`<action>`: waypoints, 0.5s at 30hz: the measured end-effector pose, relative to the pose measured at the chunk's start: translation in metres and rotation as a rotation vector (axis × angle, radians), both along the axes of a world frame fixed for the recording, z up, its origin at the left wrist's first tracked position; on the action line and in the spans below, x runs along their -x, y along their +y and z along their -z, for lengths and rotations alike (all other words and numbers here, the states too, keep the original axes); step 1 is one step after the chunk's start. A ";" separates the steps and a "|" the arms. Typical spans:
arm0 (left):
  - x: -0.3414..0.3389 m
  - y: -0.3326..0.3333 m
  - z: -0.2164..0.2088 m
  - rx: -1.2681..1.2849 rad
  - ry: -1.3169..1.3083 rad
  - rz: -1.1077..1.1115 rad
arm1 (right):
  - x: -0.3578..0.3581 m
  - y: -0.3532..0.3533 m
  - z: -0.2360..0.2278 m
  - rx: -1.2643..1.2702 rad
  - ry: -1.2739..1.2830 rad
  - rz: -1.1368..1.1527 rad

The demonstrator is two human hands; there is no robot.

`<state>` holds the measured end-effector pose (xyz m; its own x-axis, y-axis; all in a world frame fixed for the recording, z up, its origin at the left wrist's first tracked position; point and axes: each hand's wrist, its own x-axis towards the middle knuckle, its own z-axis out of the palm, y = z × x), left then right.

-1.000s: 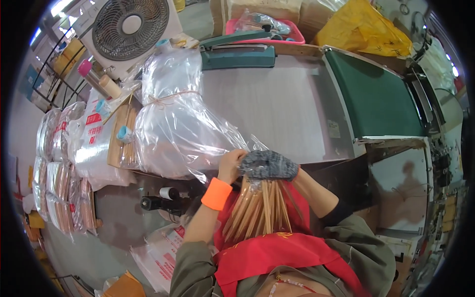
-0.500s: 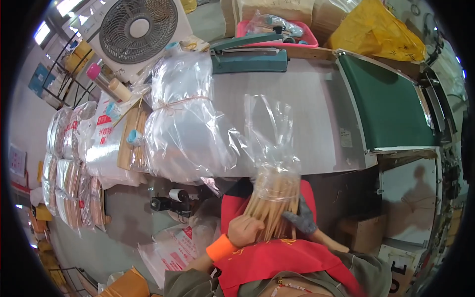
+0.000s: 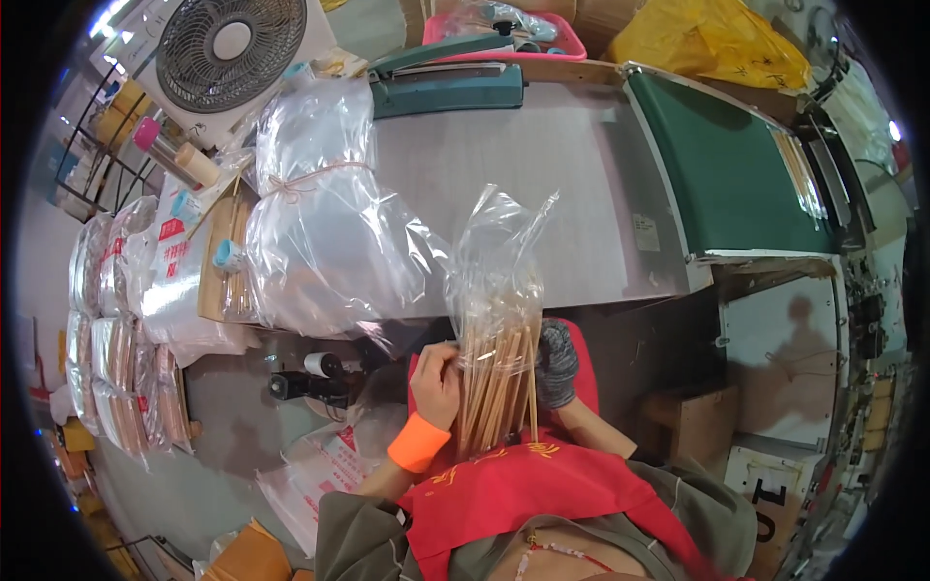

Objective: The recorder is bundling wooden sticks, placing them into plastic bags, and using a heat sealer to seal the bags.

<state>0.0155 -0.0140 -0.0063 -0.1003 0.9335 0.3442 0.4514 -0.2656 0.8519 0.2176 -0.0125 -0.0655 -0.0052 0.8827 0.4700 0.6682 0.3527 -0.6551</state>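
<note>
- Two hands hold one clear plastic bag (image 3: 496, 290) of thin wooden sticks (image 3: 494, 387) upright, low in the head view, just in front of the person's red apron (image 3: 523, 494).
- Bare, with an orange wristband (image 3: 418, 443) at the wrist, the left hand (image 3: 438, 380) has its fingers closed on the left edge of the bag, beside the sticks.
- Wearing a dark knit glove, the right hand (image 3: 556, 363) wraps its fingers around the right side of the bag and grips it.
- Sticks fill the lower half of the bag and fan out slightly; the empty upper half stands up crumpled over the near edge of the grey counter (image 3: 581, 184).
- To the left on the counter lies a big bundle of clear bags (image 3: 315, 232), tied with a band.
- At the far edge of the counter sits a teal heat sealer (image 3: 446, 87), with a white fan (image 3: 228, 44) to its left.
- Packed bags of sticks (image 3: 116, 368) lie in rows at the far left.
</note>
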 end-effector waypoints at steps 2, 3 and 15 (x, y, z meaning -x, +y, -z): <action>0.029 -0.023 0.011 -0.060 0.317 0.177 | -0.003 -0.012 -0.005 0.032 -0.163 -0.113; 0.045 -0.037 0.015 -0.080 0.477 0.268 | -0.011 -0.024 -0.003 0.138 -0.243 -0.337; 0.016 0.039 -0.075 -0.415 0.339 0.299 | -0.034 0.065 -0.133 0.388 0.546 -0.600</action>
<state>-0.0004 0.0248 0.0687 0.3240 0.6853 0.6522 0.5334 -0.7017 0.4724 0.2518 0.0530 0.0679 -0.3798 0.9005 0.2119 0.0034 0.2304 -0.9731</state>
